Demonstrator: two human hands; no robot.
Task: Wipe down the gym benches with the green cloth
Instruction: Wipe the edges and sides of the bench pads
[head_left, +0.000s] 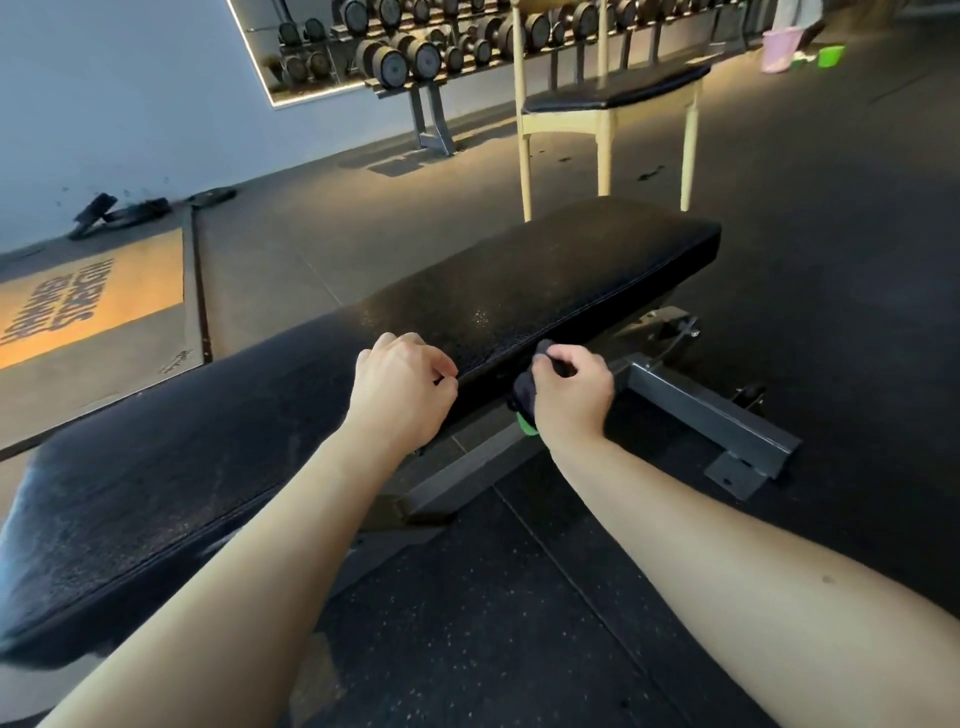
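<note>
1. Black textured vinyl covers the long padded gym bench (519, 280), which lies flat across the view with its long axis running from the lower left to the upper right.
2. A person's left hand (402, 387) rests on the near top edge of the bench pad, about midway along it. Its fingers are curled under into a loose fist with the tips at the edge, and nothing shows inside the hand.
3. The right hand (574, 387), just beside the left and apart from it, has fingers and thumb curled tightly round a bunched cloth (525, 397), pressing it against the near side face of the pad.
4. The cloth looks dark in the shadow. Only a bright green strip shows at its lower edge, below the heel of the hand. Bunched as it is, it has no clear long axis, and the hand hides most of it.
5. A grey steel frame (711, 410) carries the bench, with a foot bar jutting to the right over the dark speckled rubber floor (519, 623).
6. The near left end of the bench is cut off by the picture's edge.
7. Beyond the bench stand a pale wooden chair with a black seat (608, 93) and a rack of dark dumbbells (415, 57) along the wall.
</note>
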